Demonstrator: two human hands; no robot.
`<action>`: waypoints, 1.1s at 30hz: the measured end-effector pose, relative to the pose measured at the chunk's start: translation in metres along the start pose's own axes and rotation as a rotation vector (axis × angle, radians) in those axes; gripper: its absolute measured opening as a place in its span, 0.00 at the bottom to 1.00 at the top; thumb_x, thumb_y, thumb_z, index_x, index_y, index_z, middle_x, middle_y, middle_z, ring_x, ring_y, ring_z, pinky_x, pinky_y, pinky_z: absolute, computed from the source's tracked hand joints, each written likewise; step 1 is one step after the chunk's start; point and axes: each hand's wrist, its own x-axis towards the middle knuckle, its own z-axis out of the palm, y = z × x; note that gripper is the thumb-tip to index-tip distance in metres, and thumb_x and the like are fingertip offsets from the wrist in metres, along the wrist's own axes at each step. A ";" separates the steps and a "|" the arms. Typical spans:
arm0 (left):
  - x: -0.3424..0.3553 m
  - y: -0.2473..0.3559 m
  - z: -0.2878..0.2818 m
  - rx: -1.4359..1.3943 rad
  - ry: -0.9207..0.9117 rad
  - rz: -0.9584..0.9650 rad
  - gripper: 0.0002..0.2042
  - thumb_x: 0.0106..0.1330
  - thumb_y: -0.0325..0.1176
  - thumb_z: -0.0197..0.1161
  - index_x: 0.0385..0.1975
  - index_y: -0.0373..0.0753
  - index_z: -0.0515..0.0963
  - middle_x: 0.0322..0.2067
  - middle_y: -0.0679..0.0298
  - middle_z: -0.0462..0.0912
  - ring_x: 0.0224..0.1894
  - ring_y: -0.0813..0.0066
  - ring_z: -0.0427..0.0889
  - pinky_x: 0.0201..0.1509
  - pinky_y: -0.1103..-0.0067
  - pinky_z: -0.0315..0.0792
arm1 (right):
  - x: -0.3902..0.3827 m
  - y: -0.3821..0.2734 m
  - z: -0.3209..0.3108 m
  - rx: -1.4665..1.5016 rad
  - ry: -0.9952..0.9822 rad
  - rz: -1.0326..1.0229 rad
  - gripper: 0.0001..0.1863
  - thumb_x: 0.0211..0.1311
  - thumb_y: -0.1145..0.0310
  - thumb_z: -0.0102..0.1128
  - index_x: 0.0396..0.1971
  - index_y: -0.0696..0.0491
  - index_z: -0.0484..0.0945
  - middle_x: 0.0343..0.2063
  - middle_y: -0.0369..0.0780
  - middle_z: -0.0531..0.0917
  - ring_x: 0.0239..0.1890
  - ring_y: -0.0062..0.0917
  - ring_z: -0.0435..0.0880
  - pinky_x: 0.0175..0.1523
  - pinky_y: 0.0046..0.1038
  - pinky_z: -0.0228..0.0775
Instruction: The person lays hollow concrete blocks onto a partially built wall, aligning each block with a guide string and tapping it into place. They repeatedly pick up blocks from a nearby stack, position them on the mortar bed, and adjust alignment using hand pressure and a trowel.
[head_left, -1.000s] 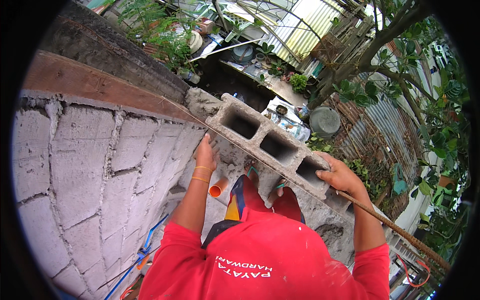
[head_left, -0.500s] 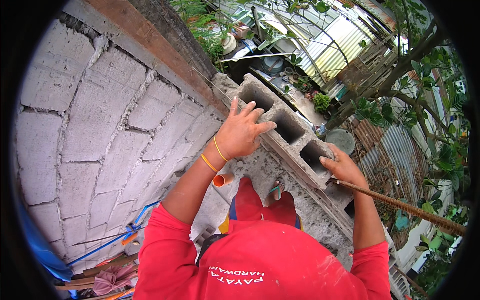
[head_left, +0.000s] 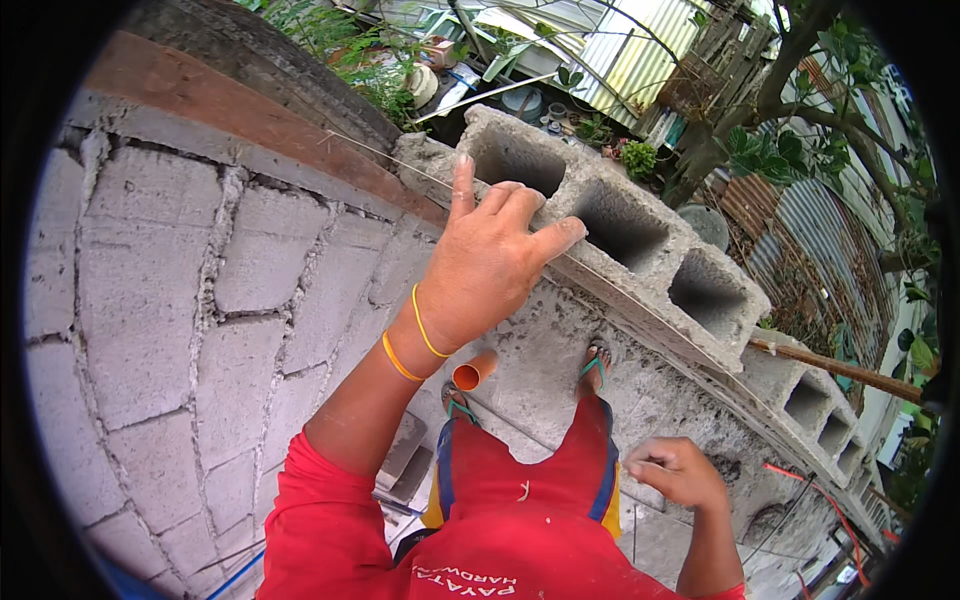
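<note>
A grey concrete hollow block (head_left: pixel 570 185) with three open cells lies along the top of the low wall, its cells facing up. My left hand (head_left: pixel 495 245) rests on the block's near edge, with some fingers curled over the rim by the far-left cells. The index finger points up along its side, and the thumb lies across the edge. Low in front of my right thigh is my right hand (head_left: pixel 682 472), apart from the block, its fingers curled in and nothing visible in them. A thin string (head_left: pixel 385 160) runs along the block's near face.
A rusty steel bar (head_left: pixel 840 370) sticks out past the block's right end, beside another hollow block (head_left: pixel 800 390). At left stands a mortared block wall (head_left: pixel 150 260) with a wooden board (head_left: pixel 200 95) along it. An orange pipe (head_left: pixel 475 372) stands near my feet.
My right hand has let go of the block's right end and dropped toward my lap. My left hand stays on the block. The view has shifted, showing more of the wall to the right.
</note>
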 end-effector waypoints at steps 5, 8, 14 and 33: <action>-0.010 -0.031 0.039 0.038 0.229 0.251 0.19 0.59 0.26 0.70 0.51 0.53 0.86 0.36 0.66 0.77 0.44 0.64 0.80 0.76 0.49 0.57 | 0.248 0.260 0.134 -0.506 0.074 -0.009 0.14 0.69 0.58 0.60 0.38 0.53 0.86 0.35 0.50 0.89 0.42 0.47 0.89 0.48 0.44 0.80; -0.015 -0.042 0.063 0.027 0.258 0.390 0.20 0.59 0.26 0.71 0.52 0.52 0.86 0.37 0.65 0.78 0.45 0.63 0.81 0.74 0.51 0.59 | 0.373 0.391 0.216 -0.542 0.012 0.100 0.12 0.66 0.60 0.59 0.41 0.51 0.85 0.37 0.50 0.88 0.45 0.47 0.89 0.51 0.47 0.81; -0.021 -0.036 0.074 0.167 0.257 0.663 0.20 0.59 0.26 0.72 0.52 0.50 0.85 0.39 0.62 0.80 0.45 0.62 0.83 0.71 0.55 0.63 | 0.555 0.483 0.269 -0.706 -0.047 0.289 0.34 0.67 0.63 0.56 0.75 0.35 0.67 0.75 0.53 0.63 0.70 0.53 0.74 0.67 0.54 0.72; 0.005 -0.063 0.077 0.193 0.120 0.674 0.22 0.57 0.26 0.75 0.54 0.43 0.84 0.46 0.55 0.87 0.47 0.57 0.87 0.59 0.67 0.77 | 0.655 0.541 0.249 -0.643 0.122 0.366 0.39 0.66 0.46 0.62 0.74 0.43 0.64 0.74 0.58 0.65 0.71 0.48 0.74 0.67 0.51 0.73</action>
